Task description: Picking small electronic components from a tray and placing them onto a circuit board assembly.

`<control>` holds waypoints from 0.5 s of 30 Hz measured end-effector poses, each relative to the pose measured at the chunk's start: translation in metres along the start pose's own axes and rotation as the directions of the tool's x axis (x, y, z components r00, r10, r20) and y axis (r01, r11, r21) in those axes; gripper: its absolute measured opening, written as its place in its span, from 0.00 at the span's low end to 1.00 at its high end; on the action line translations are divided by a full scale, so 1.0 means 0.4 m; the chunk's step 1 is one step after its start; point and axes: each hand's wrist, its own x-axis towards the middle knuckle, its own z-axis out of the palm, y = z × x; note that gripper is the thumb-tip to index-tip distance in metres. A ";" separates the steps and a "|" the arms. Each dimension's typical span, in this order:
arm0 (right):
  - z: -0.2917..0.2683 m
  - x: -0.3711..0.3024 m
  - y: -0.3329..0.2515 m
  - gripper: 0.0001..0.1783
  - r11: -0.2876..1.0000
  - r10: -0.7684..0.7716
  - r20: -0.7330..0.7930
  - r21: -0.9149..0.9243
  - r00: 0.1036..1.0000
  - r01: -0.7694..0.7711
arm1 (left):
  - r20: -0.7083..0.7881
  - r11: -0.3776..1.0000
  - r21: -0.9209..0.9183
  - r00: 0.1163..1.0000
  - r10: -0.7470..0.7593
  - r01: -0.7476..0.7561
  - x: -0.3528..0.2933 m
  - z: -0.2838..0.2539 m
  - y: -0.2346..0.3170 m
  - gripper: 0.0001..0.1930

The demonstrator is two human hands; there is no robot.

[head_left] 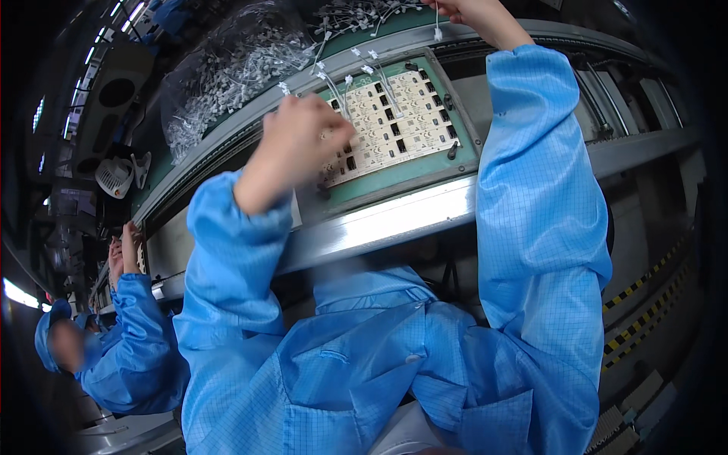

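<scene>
A cream-coloured panel of circuit boards with black components lies in a green carrier on the line in front of me. Over its left edge hovers my left hand, blurred by motion with its fingers bent; whether it grips anything does not show. Several short white cables with plug ends lie across the panel's far part. At the top edge, my right hand reaches past the panel, its fingertips closed on a white connector cable that hangs down. Part of this hand is cut off by the frame.
A clear plastic bag full of white connector cables sits beyond the rail at the left, with more loose cables at the far side. A metal rail runs along the near side. Another person in blue works at the left.
</scene>
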 end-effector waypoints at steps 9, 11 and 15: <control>0.089 -0.090 -0.008 0.16 0.992 -0.114 0.238 -0.031 0.964 0.125 | -0.351 0.991 0.120 0.936 -0.012 0.058 0.190 0.096 -0.231 0.07; 0.114 -0.122 -0.028 0.16 0.990 -0.110 0.231 -0.055 0.967 0.126 | -0.357 0.993 0.102 0.934 -0.016 0.056 0.189 0.102 -0.237 0.07; 0.144 -0.173 -0.074 0.15 0.993 -0.099 0.205 -0.042 0.974 0.110 | -0.395 0.998 0.058 0.918 0.027 -0.004 0.192 0.121 -0.245 0.08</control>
